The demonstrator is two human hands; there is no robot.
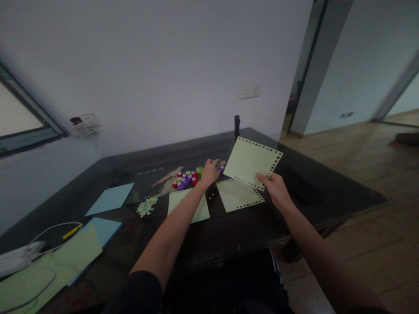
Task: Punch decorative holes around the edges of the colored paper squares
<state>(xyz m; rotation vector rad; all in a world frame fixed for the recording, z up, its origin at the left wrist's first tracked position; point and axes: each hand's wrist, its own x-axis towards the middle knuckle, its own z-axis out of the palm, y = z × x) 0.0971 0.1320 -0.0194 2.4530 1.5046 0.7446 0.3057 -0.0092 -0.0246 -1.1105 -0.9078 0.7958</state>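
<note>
In my right hand [276, 187] is a pale green sheet of paper [252, 161], gripped at its lower right corner and raised above the table. Small shapes are punched along its edges. Under it lies a second punched green sheet [237, 198]. My left hand [210, 172] is over the table with fingers apart and curved, beside a purple craft punch [221, 168]; whether it touches the punch is unclear. Left of that hand sits a cluster of red, purple and green craft punches [186, 179]. A third green sheet [188, 205] is partly hidden by my left forearm.
A pile of punched paper bits [147, 206] lies left of the sheets. Blue sheets [111, 198], more green paper [78, 253] and a white power strip with cable [21, 257] are at the left. A black upright object [237, 126] stands by the wall.
</note>
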